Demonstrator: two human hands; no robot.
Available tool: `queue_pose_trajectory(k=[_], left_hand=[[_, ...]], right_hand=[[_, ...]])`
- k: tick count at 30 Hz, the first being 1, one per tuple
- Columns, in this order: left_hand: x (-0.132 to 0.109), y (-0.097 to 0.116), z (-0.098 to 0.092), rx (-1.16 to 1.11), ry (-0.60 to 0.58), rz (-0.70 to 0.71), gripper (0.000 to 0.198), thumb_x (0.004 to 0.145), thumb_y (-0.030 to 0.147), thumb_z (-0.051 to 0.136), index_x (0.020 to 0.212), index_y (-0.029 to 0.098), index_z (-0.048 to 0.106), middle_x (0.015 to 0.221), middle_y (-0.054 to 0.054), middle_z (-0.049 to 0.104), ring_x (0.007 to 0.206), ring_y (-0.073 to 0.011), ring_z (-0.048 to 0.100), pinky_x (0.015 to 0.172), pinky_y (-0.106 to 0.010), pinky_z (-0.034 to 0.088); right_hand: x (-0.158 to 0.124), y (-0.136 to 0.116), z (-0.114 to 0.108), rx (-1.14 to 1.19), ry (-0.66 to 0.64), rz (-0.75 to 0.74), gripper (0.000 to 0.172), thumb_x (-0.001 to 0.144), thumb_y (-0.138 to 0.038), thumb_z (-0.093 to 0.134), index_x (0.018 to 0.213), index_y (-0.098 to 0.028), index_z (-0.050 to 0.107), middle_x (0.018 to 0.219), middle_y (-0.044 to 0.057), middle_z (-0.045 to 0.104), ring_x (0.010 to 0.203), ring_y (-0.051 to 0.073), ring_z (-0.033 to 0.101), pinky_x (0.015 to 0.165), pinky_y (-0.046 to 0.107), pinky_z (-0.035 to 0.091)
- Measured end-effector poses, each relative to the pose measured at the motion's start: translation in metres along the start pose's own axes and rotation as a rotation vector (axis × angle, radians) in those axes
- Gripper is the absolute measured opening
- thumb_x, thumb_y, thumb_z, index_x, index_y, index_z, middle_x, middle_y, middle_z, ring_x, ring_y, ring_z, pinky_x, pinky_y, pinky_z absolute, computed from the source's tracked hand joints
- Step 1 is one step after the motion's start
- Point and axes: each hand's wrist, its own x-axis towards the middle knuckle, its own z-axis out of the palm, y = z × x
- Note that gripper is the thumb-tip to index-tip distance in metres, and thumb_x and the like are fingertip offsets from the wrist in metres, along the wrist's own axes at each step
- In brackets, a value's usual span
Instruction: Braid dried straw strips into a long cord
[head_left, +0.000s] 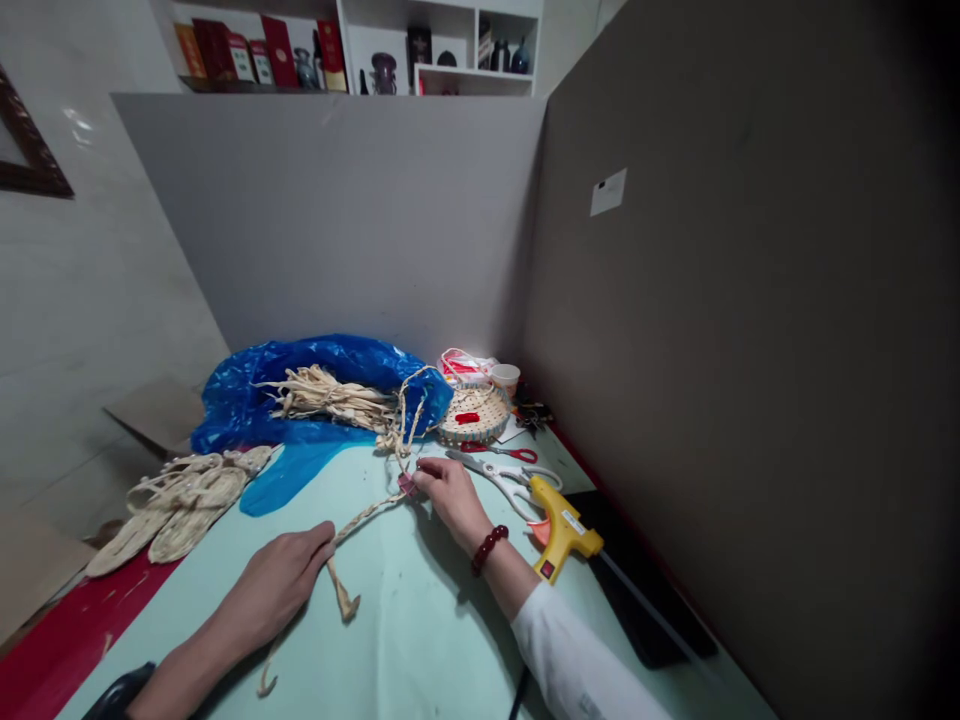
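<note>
A straw braid point(367, 516) stretches over the pale green tablecloth point(420, 640), between the person's two hands. The left hand point(289, 575) grasps its near end, fingers closed over the straw, and loose ends hang out below that hand. At the braid's far end sits a small pink clip point(406, 485), with the fingertips of the right hand point(450, 490) right at it (whether they pinch the clip or only touch it, I cannot tell). A dark red bead bracelet point(489, 550) circles the right wrist.

Beyond the clip, straw strands run up toward a bundle of straw point(330, 397) lying on a crumpled blue plastic bag point(247, 385). To the right of the bag stands a round woven basket point(491, 412), with a paper cup point(505, 378) just behind it. Red-handled scissors point(521, 454) lie in front of the basket, white-handled scissors point(514, 490) nearer the right hand, and then a yellow glue gun point(561, 530). A pair of straw sandals point(184, 505) rests at the left edge of the table.
</note>
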Motion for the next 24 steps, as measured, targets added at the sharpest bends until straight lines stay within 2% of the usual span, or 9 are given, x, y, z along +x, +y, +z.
queue_pose_trajectory(k=[4, 7, 9, 11, 13, 15, 20, 24], left_hand=[[0.012, -0.008, -0.016, 0.127, -0.060, 0.044, 0.026, 0.094, 0.022, 0.033, 0.078, 0.022, 0.053, 0.073, -0.007, 0.065, 0.071, -0.0250, 0.061, 0.061, -0.033, 0.036], [0.024, -0.015, -0.027, 0.177, -0.110, 0.080, 0.022, 0.093, 0.022, 0.044, 0.075, 0.019, 0.057, 0.069, 0.000, 0.059, 0.066, -0.0184, 0.057, 0.062, -0.031, 0.039], [0.032, -0.019, -0.032, 0.175, -0.135, 0.102, 0.021, 0.092, 0.025, 0.049, 0.074, 0.018, 0.058, 0.067, 0.003, 0.055, 0.064, -0.0154, 0.053, 0.062, -0.030, 0.039], [0.038, -0.022, -0.034, 0.148, -0.153, 0.133, 0.023, 0.090, 0.019, 0.047, 0.069, 0.019, 0.057, 0.064, 0.002, 0.053, 0.062, -0.0165, 0.052, 0.058, -0.029, 0.035], [0.043, -0.026, -0.036, 0.102, -0.167, 0.168, 0.025, 0.086, 0.014, 0.043, 0.065, 0.021, 0.055, 0.062, 0.000, 0.053, 0.063, -0.0198, 0.052, 0.056, -0.030, 0.028], [0.046, -0.029, -0.037, 0.050, -0.186, 0.197, 0.025, 0.084, 0.017, 0.042, 0.062, 0.022, 0.052, 0.062, -0.002, 0.055, 0.064, -0.0218, 0.052, 0.055, -0.031, 0.024], [0.058, -0.037, -0.034, -0.064, -0.246, 0.232, 0.026, 0.086, 0.026, 0.042, 0.060, 0.023, 0.046, 0.059, -0.001, 0.052, 0.060, -0.0205, 0.047, 0.055, -0.031, 0.023], [0.072, -0.042, -0.029, -0.155, -0.267, 0.264, 0.028, 0.088, 0.029, 0.044, 0.061, 0.023, 0.047, 0.060, 0.000, 0.054, 0.060, -0.0189, 0.047, 0.055, -0.030, 0.024]], right_hand=[[-0.001, -0.004, -0.004, -0.157, -0.080, 0.038, 0.030, 0.093, -0.033, 0.058, 0.116, -0.015, 0.059, 0.116, 0.008, 0.061, 0.097, 0.022, 0.062, 0.081, 0.040, 0.053], [0.005, -0.005, -0.005, -0.250, -0.145, 0.060, 0.027, 0.092, -0.033, 0.058, 0.112, -0.014, 0.061, 0.112, 0.007, 0.062, 0.094, 0.021, 0.062, 0.080, 0.039, 0.053], [0.010, -0.006, -0.007, -0.290, -0.182, 0.065, 0.024, 0.092, -0.034, 0.059, 0.104, -0.013, 0.063, 0.102, 0.005, 0.064, 0.087, 0.018, 0.063, 0.076, 0.036, 0.053], [0.015, -0.007, -0.010, -0.310, -0.199, 0.058, 0.022, 0.086, -0.034, 0.066, 0.089, -0.012, 0.066, 0.085, 0.003, 0.066, 0.074, 0.015, 0.062, 0.067, 0.029, 0.050], [0.018, -0.009, -0.015, -0.311, -0.202, 0.036, 0.021, 0.077, -0.033, 0.073, 0.075, -0.012, 0.069, 0.068, 0.000, 0.065, 0.063, 0.012, 0.056, 0.056, 0.023, 0.042], [0.020, -0.012, -0.018, -0.296, -0.204, 0.011, 0.018, 0.072, -0.030, 0.075, 0.067, -0.013, 0.071, 0.057, -0.001, 0.063, 0.057, 0.011, 0.051, 0.050, 0.022, 0.033], [0.025, -0.010, -0.023, -0.226, -0.181, -0.014, 0.009, 0.073, -0.021, 0.069, 0.068, -0.016, 0.075, 0.059, 0.000, 0.067, 0.058, 0.012, 0.053, 0.050, 0.022, 0.029], [0.030, -0.003, -0.027, -0.193, -0.157, 0.007, 0.007, 0.070, -0.019, 0.070, 0.068, -0.015, 0.074, 0.060, 0.000, 0.067, 0.058, 0.011, 0.052, 0.050, 0.021, 0.029]])
